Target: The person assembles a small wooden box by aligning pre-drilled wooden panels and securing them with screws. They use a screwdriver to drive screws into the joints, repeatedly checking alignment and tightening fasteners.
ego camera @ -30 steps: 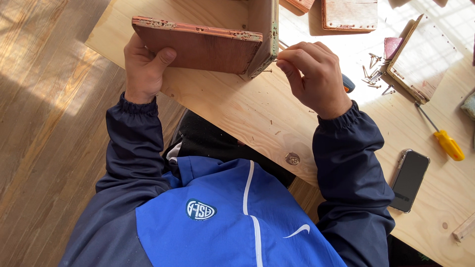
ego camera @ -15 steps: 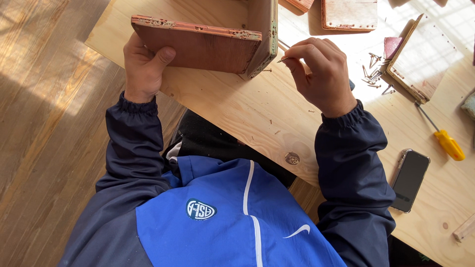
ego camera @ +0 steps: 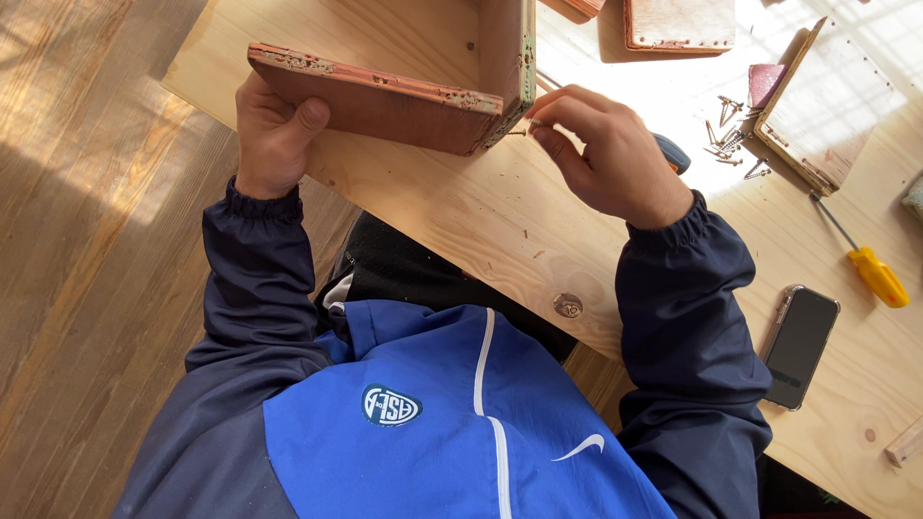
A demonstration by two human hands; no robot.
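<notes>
My left hand [ego camera: 274,135] grips the near left corner of a reddish-brown wooden panel [ego camera: 380,96], thumb on its front face. This panel joins a second upright panel [ego camera: 510,58] at a corner over the light wooden table [ego camera: 461,207]. My right hand [ego camera: 601,154] pinches a small screw [ego camera: 519,132] between thumb and fingers, its tip against the corner joint of the two panels. A dark-handled tool [ego camera: 671,152] lies partly hidden behind my right hand.
Several loose screws [ego camera: 731,144] lie beside another wooden panel [ego camera: 817,106] at the right. A yellow-handled screwdriver [ego camera: 865,259] and a dark phone [ego camera: 803,346] rest near the table's right side. More panels [ego camera: 678,24] lie at the back. Wooden floor [ego camera: 87,288] lies to the left.
My right hand has shifted slightly left and brought the screw up to the corner joint. The left hand and panels have stayed in place.
</notes>
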